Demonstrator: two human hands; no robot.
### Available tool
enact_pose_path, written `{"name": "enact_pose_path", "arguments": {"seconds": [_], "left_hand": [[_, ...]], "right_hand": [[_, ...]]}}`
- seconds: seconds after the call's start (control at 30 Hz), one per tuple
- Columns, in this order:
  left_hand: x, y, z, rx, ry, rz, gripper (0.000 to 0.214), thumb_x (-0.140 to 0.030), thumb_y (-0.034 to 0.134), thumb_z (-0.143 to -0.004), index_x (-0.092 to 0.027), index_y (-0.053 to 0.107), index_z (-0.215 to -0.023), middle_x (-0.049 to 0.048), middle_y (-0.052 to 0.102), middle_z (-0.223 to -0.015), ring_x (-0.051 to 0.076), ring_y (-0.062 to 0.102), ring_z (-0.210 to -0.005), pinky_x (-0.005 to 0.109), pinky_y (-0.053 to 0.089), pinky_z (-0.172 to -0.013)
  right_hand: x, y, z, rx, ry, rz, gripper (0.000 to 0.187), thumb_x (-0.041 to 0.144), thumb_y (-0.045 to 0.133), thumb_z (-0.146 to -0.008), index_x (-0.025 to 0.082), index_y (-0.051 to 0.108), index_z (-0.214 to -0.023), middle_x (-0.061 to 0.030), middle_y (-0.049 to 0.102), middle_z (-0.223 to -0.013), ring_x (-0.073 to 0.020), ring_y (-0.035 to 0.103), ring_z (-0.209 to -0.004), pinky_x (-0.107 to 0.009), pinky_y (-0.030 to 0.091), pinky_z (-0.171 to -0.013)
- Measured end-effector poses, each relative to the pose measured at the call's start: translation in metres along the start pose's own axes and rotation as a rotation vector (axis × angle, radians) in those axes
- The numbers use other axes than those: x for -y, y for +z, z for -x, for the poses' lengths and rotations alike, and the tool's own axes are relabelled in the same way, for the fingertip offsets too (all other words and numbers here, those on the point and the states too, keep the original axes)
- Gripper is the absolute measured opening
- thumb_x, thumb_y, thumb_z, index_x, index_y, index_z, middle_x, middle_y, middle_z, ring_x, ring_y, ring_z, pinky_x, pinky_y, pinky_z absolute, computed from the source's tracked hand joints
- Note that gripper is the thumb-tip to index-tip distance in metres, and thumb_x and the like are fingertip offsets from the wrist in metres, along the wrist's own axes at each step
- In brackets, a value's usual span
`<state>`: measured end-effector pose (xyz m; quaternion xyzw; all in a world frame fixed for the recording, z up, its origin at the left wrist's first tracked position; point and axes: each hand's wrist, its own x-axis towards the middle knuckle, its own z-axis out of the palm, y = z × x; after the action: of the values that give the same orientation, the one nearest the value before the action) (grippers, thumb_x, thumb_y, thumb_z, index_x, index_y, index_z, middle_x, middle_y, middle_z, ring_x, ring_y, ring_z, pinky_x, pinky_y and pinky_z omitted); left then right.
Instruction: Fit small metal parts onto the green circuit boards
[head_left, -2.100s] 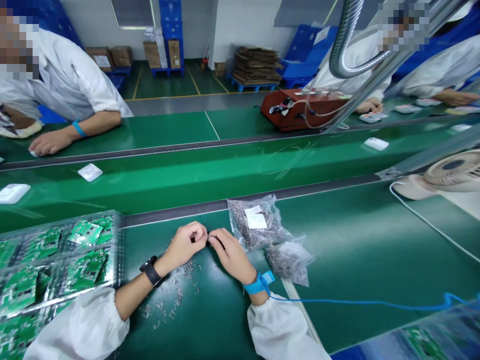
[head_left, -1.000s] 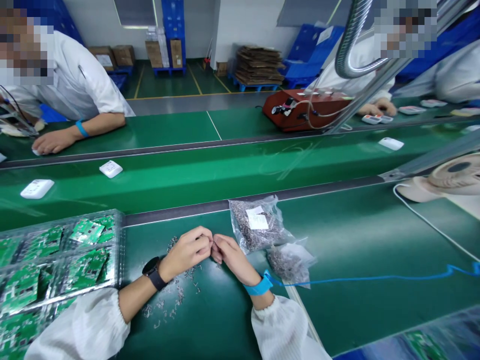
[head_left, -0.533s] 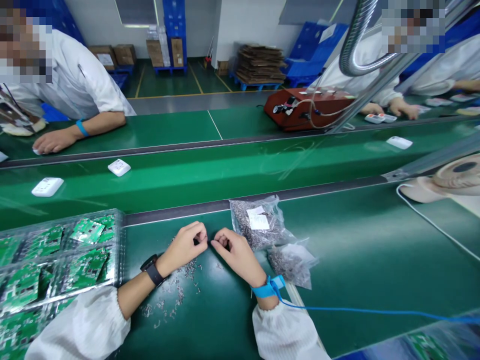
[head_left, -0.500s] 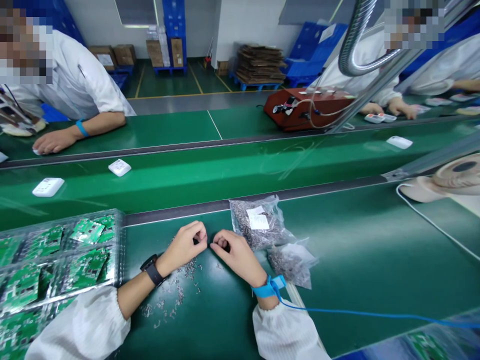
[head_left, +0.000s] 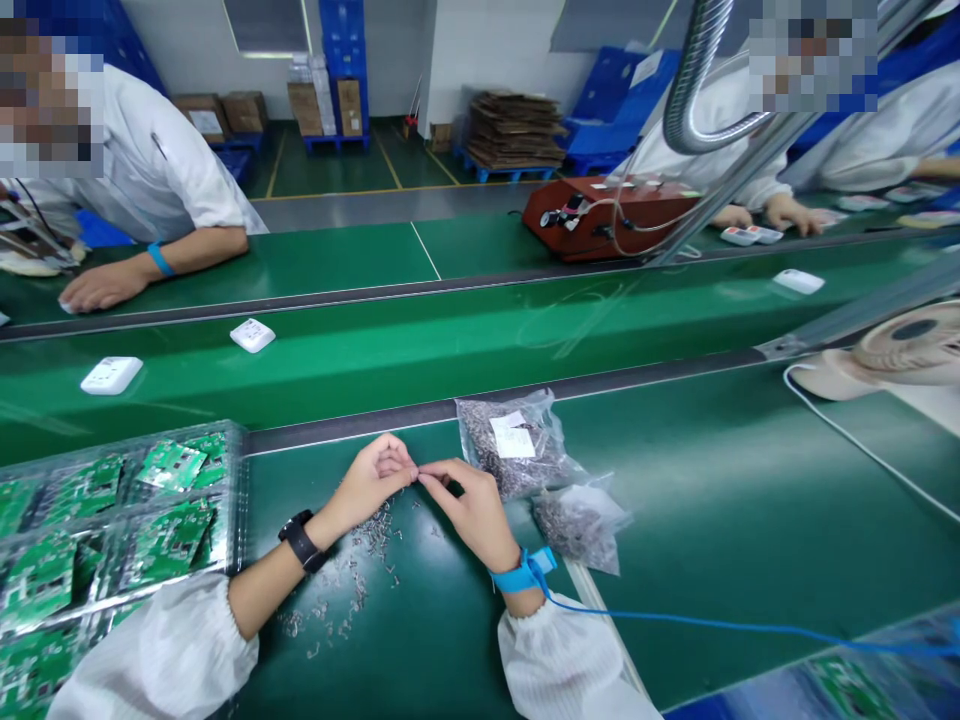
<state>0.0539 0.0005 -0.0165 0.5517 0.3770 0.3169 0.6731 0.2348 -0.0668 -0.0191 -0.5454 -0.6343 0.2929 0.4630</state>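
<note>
My left hand (head_left: pixel 369 483) and my right hand (head_left: pixel 469 505) meet fingertip to fingertip over the green bench, both pinched on a tiny part too small to name. Loose small metal parts (head_left: pixel 352 575) lie scattered under and behind my left hand. A clear bag of metal parts (head_left: pixel 510 450) with a white label lies just right of my right hand, and a smaller bag (head_left: pixel 579 525) lies nearer me. A black watch is on my left wrist, a blue wrist strap (head_left: pixel 519 573) on my right.
Clear trays of green circuit boards (head_left: pixel 112 510) stand at the left. White housings (head_left: pixel 111 374) (head_left: pixel 252 334) (head_left: pixel 798 281) ride the conveyor. Beyond it are a red machine (head_left: pixel 600 215), a person's forearm (head_left: pixel 142 265) at the left, other workers at the right, and a fan (head_left: pixel 892 350).
My fingertips parted slightly half a second ago and now touch again. The white housings on the conveyor have drifted to the right.
</note>
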Motion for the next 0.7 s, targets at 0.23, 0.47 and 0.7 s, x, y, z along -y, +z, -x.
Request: {"name": "enact_pose_path", "arguments": {"seconds": [0.23,0.47,0.7], "left_hand": [[-0.0033,0.0013,0.0007,0.048,0.011,0.043,0.028,-0.032,0.083,-0.083,-0.017,0.062,-0.093,0.0044,0.073,-0.101,0.014,0.070,-0.091,0.029,0.055,-0.088],[0.0008,0.0009,0.0010,0.048,0.011,-0.047,0.023,-0.035,0.078,-0.087,-0.017,0.069,-0.099,0.0059,0.076,-0.096,0.017,0.073,-0.090,0.031,0.057,-0.087],[-0.0060,0.0006,0.0020,0.050,0.032,-0.084,0.025,-0.033,0.078,-0.087,-0.016,0.076,-0.105,0.0081,0.080,-0.099,0.019,0.075,-0.092,0.033,0.060,-0.089]], "right_hand": [[-0.0011,0.0011,-0.0009,-0.077,0.042,-0.057,0.008,0.025,0.065,-0.096,0.022,0.073,-0.096,-0.0033,0.075,-0.087,-0.0196,0.068,-0.076,-0.032,0.055,-0.074],[-0.0005,0.0077,-0.0003,-0.089,0.075,-0.066,0.008,0.025,0.063,-0.095,0.022,0.069,-0.092,-0.0026,0.073,-0.085,-0.0189,0.067,-0.075,-0.031,0.053,-0.072],[0.0050,0.0065,-0.0017,-0.093,0.077,-0.082,0.009,0.028,0.061,-0.097,0.023,0.067,-0.094,-0.0024,0.073,-0.086,-0.0192,0.067,-0.076,-0.030,0.053,-0.071]]}}
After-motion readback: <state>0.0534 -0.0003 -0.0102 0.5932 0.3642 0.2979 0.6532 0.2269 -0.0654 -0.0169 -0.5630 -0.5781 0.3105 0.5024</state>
